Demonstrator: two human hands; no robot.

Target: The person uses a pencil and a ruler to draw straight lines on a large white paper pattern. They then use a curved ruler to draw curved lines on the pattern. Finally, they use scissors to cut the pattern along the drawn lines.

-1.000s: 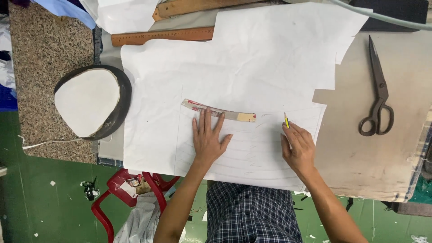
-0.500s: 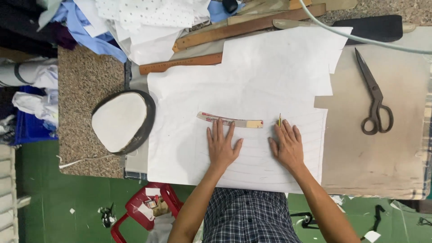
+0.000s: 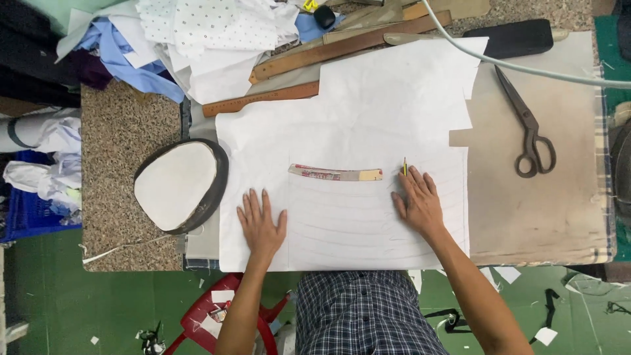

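Note:
A large white paper sheet (image 3: 368, 105) with faint curved pencil lines lies across the table. On it rests a narrow curved strip template (image 3: 335, 173). My left hand (image 3: 261, 223) is pressed flat on the paper's near left part with its fingers spread, below and left of the strip. My right hand (image 3: 417, 200) lies on the paper just right of the strip's end. A thin yellow pencil (image 3: 404, 165) is tucked at its forefinger, tip pointing away from me.
Dark scissors (image 3: 529, 135) lie on the brown board (image 3: 539, 217) at right. Wooden rulers (image 3: 263, 100) and a cloth pile (image 3: 197, 39) sit at the back. An oval white pad (image 3: 177, 186) rests at left, a black block (image 3: 516, 37) and a white cable (image 3: 526, 69) at the far right, a red stool (image 3: 210, 315) below.
My left hand has left the strip and moved left and toward me, onto the bare paper. My right hand stays by the strip's right end. The view has shifted.

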